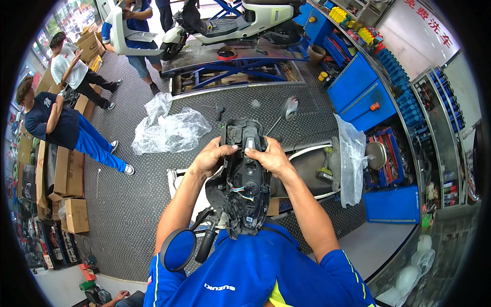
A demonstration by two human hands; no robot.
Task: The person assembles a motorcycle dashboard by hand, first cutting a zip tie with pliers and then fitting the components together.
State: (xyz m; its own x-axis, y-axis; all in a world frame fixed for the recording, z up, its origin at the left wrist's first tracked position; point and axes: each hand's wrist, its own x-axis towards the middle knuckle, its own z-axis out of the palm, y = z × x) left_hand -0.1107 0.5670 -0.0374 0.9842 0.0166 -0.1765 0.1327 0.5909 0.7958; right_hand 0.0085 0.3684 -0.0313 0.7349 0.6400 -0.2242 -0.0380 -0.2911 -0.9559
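In front of my chest is a black plastic scooter housing (250, 179) with small coloured wires (241, 192) showing in its middle. My left hand (210, 156) grips its far left edge, thumb on top and fingers curled round the side. On the opposite edge my right hand (272, 157) holds it the same way, thumb pressed on the upper face. The undersides of both hands' fingers are hidden. A round mirror (178, 249) and a black handlebar grip (206, 245) stick out near my left elbow. A second mirror (289, 109) rises beyond my right hand.
Right of the housing, a green cordless tool (326, 166) lies on the scooter's dark floorboard (299, 171). Clear plastic sheeting (171, 130) and a black-handled tool (219, 112) lie on the floor. A white scooter (245, 25) stands on a lift; several people stand at the left. Blue cabinets (360, 89) line the right.
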